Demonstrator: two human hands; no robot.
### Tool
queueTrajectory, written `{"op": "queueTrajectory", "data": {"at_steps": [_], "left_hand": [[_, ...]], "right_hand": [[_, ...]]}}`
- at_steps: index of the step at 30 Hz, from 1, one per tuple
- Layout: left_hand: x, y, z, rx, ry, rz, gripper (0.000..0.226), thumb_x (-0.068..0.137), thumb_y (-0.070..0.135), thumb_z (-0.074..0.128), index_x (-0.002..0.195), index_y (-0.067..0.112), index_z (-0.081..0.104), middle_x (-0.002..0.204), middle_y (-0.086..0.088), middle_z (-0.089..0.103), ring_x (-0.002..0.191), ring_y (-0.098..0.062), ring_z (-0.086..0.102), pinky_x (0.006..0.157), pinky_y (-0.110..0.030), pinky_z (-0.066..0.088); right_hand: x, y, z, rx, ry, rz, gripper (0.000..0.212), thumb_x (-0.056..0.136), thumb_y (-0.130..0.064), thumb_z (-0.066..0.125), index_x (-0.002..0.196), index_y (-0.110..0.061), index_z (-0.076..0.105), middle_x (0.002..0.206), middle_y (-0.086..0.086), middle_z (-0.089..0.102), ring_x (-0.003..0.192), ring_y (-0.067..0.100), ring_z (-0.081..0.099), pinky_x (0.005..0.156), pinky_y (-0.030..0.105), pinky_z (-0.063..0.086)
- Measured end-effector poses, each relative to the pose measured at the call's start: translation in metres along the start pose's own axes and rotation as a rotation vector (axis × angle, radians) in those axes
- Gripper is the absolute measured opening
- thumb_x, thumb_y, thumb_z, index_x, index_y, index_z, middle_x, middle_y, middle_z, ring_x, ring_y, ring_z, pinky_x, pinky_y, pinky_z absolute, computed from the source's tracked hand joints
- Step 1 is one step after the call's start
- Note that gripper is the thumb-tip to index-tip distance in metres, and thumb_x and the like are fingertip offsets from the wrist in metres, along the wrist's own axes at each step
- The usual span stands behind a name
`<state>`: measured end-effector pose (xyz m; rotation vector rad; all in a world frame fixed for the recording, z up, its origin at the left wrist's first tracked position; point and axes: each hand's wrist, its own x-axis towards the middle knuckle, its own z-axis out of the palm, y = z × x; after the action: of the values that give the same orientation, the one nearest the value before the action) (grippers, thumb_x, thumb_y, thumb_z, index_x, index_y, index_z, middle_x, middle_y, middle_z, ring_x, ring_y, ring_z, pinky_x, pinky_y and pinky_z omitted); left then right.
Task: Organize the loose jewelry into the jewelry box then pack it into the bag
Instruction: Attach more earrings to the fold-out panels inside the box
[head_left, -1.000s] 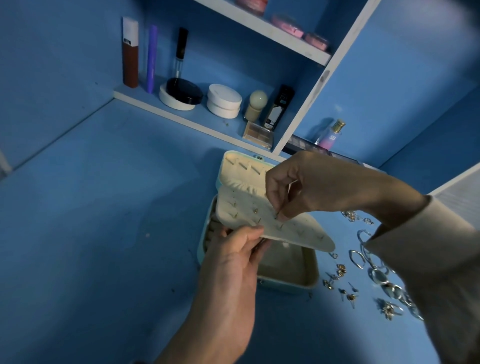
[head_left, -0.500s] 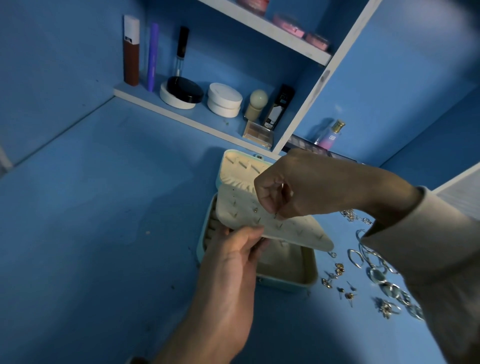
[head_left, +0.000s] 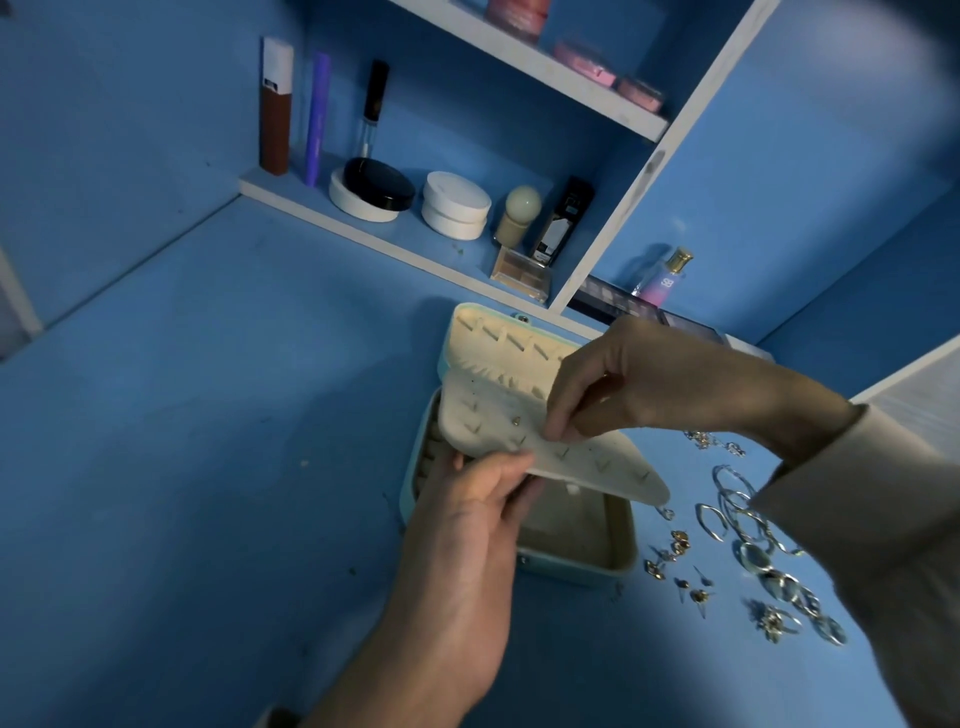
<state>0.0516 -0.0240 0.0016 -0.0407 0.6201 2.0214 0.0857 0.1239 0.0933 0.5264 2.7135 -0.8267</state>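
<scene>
Blue-painted desk (head_left: 182, 467), cosmetics shelf (head_left: 395, 245) behind; teal jewelry box (head_left: 576, 564) sits open mid-desk; left hand (head_left: 467, 535) grips its cream padded earring panel (head_left: 493, 415), right hand (head_left: 623, 384) pinches the panel face; loose silver jewelry (head_left: 753, 558) lies rightward.

Hands (head_left: 467, 525): two
Box (head_left: 582, 569): one
Panel (head_left: 597, 462): one
Studs (head_left: 516, 421): one showing in panel
Jars (head_left: 456, 205): two
Tall tubes (head_left: 318, 117): three
Pink pots (head_left: 584, 65): three
Perfume (head_left: 662, 278): one
Loose jewelry (head_left: 753, 545): too small to count

Left hand (head_left: 470, 514) grips the earring panel (head_left: 597, 462) from below; right hand's (head_left: 618, 384) pinched fingertips touch it.
</scene>
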Motion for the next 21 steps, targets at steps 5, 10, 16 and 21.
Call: {"op": "queueTrajectory", "data": {"at_steps": [5, 10, 16, 21], "left_hand": [[0.001, 0.0, -0.001, 0.014, 0.017, 0.007, 0.057, 0.067, 0.007, 0.055, 0.125, 0.009, 0.056, 0.115, -0.01, 0.068, 0.112, -0.021, 0.062, 0.098, -0.032, 0.046], [0.001, -0.001, 0.0, 0.03, 0.029, -0.011, 0.046, 0.078, 0.0, 0.053, 0.123, 0.008, 0.057, 0.112, -0.009, 0.07, 0.11, -0.02, 0.063, 0.095, -0.03, 0.047], [0.0, 0.0, 0.001, 0.026, 0.025, -0.002, 0.045, 0.078, 0.0, 0.052, 0.12, 0.011, 0.059, 0.109, -0.006, 0.071, 0.106, -0.018, 0.065, 0.09, -0.027, 0.048], [0.0, 0.001, 0.001, -0.004, 0.036, 0.008, 0.051, 0.067, 0.006, 0.056, 0.117, 0.011, 0.061, 0.111, -0.008, 0.07, 0.108, -0.019, 0.064, 0.09, -0.027, 0.049]], "right_hand": [[-0.004, 0.006, 0.004, 0.08, 0.065, -0.023, 0.023, 0.08, -0.002, 0.069, 0.081, -0.024, 0.075, 0.081, -0.004, 0.073, 0.079, 0.014, 0.067, 0.074, 0.018, 0.051], [-0.003, 0.004, 0.008, 0.032, 0.108, -0.118, 0.029, 0.077, 0.007, 0.068, 0.095, -0.017, 0.069, 0.077, 0.001, 0.072, 0.074, 0.018, 0.067, 0.078, 0.022, 0.053], [-0.005, -0.005, 0.005, -0.187, 0.062, -0.186, 0.042, 0.076, 0.008, 0.064, 0.106, -0.022, 0.063, 0.075, -0.006, 0.071, 0.07, 0.008, 0.065, 0.072, 0.009, 0.045], [-0.002, -0.006, 0.005, -0.239, 0.067, -0.179, 0.044, 0.077, 0.005, 0.065, 0.111, -0.023, 0.059, 0.074, -0.008, 0.07, 0.07, 0.01, 0.066, 0.073, 0.017, 0.049]]}}
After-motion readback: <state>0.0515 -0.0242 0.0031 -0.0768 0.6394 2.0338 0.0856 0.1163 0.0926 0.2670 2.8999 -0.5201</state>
